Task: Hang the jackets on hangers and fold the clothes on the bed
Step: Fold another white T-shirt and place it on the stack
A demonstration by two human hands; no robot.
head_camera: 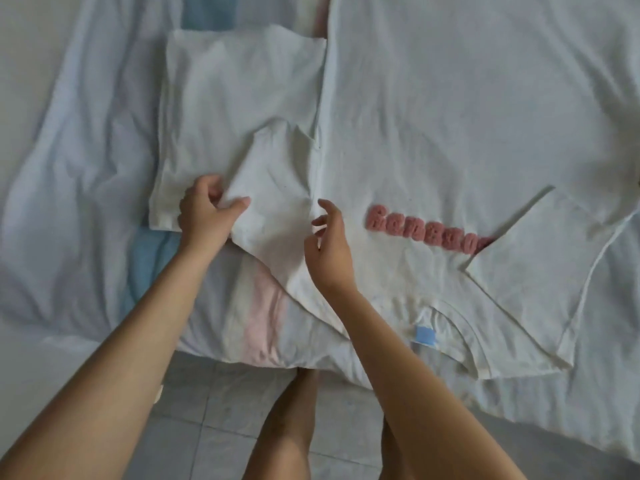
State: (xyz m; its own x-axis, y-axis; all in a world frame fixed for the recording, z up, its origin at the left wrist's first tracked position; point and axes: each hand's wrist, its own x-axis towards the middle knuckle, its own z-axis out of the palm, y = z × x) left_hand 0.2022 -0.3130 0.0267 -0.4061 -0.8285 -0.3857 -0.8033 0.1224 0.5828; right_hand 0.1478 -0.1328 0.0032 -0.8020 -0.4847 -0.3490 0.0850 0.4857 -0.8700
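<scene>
Far left: the bed (69,168) is covered by a rumpled white sheet with pale blue and pink bands.

Left of centre: a folded white garment (225,81) lies flat on the bed as a neat rectangle.

Left hand (204,216): over the near corner of the folded garment. Thumb and curled fingers are clamped on the fabric of a sleeve (277,188), which overlaps the folded garment.

Right hand (329,251): at the shoulder of the same shirt, just beside the sleeve. Fingers are apart and loosely curved, holding nothing. Contact with the cloth cannot be determined.

Centre to right: the white T-shirt (450,116) lies spread front-up on the bed, collar towards the person, with a blue label (425,336) visible inside the neck. Raised pink lettering (426,230) runs across the chest. The far sleeve (554,271) is folded in over the shirt body and covers the end of the lettering.

Below the bed edge: grey floor tiles (214,410) and the person's bare legs.
</scene>
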